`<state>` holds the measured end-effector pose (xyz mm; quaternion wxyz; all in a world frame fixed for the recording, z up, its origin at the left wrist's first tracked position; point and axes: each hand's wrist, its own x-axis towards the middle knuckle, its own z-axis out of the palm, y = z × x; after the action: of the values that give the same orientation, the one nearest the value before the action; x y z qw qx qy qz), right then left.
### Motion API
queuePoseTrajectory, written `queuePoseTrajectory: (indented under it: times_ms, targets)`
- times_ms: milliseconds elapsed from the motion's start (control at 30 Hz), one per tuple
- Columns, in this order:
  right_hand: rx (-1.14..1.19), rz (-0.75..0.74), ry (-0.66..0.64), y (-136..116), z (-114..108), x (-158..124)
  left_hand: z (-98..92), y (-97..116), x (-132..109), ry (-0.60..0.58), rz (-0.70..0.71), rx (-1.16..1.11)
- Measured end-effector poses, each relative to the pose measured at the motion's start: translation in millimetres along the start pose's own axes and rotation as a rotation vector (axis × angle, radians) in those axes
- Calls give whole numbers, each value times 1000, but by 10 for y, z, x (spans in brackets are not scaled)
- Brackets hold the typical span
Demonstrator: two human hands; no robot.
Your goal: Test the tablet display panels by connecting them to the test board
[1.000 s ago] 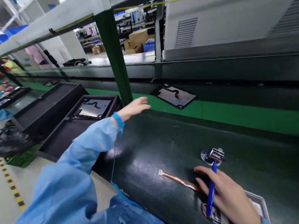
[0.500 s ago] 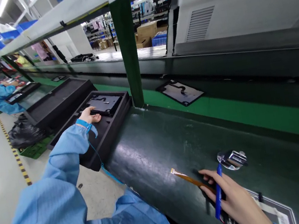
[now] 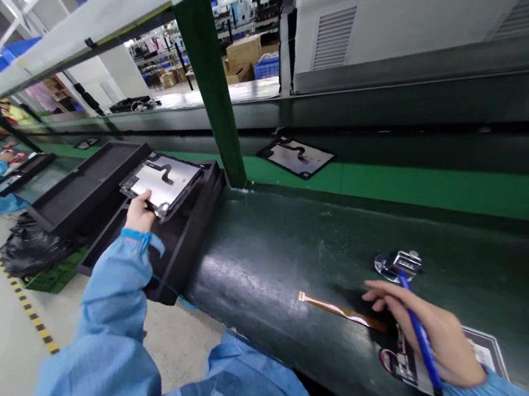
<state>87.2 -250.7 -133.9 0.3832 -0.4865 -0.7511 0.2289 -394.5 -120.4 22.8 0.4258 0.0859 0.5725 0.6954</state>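
Panel (image 3: 162, 182) now lifted, left hand (image 3: 139, 213)

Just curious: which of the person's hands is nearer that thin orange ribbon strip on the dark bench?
Right. The right hand rests at the orange ribbon strip's end; the left hand holds a panel far off.

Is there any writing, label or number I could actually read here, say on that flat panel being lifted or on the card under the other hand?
None can be read.
Flat panel held by the left hand: no print visible.
Card under the right hand, which holds a blue pen: markings too blurred to read.
Cardboard boxes in the background: too small to tell.
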Motion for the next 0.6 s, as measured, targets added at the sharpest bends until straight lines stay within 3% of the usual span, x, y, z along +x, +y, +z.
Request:
queuePoseTrajectory:
  times_ms: [100,200,267,333,433,533,600]
  targets:
    - [163,136,125,-134,-51,137,-262,9,-384,-76,74,-8]
    - [441,259,89,-405,-125,414,-440,-195,-846,-310,125,84]
    - [685,321,-44,-586,-175,605,-468,-425,-1133,-496,-2,208]
    - [880,399,-193,-711,-220,739,-435,-685,-1362,-712,-220,345]
    - [1051,551,-311,-786,-260,769,-326,-1056,-1557,-1022,-509,493]
    - [1040,669,-391,-819,-243,633,-191,-1326,-1601,-1197,-673,612]
    - [968,754,-359,-849,-209,509,-117,-1419,-1574,-1238,-726,676]
